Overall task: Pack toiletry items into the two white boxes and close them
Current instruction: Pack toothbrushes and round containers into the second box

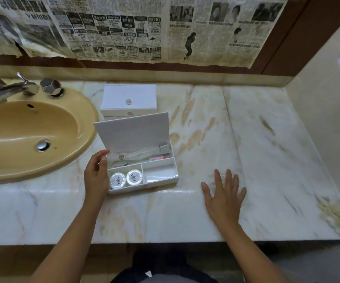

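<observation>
From your head camera, you are looking down on a glossy marble surface, white with tan and grey veining. The near white box sits left of centre, a shallow rectangular tray with thin dividers and its flat hinged lid standing tilted up at the far side. In its near-left compartment lie two round, foil-wrapped soaps side by side; the near-right compartment shows only white floor; the long far compartment holds crinkled clear sachets with a pink item at its right end. Your left hand curls loosely against the box's left wall, thumb at the far-left corner by the lid. Your right hand lies flat on the surface, fingers spread, holding nothing, well to the right of the box. Just beyond, the second white box stands closed, with a small clear knob on top. At left are a smooth oval beige sink and a faceted chrome tap.
</observation>
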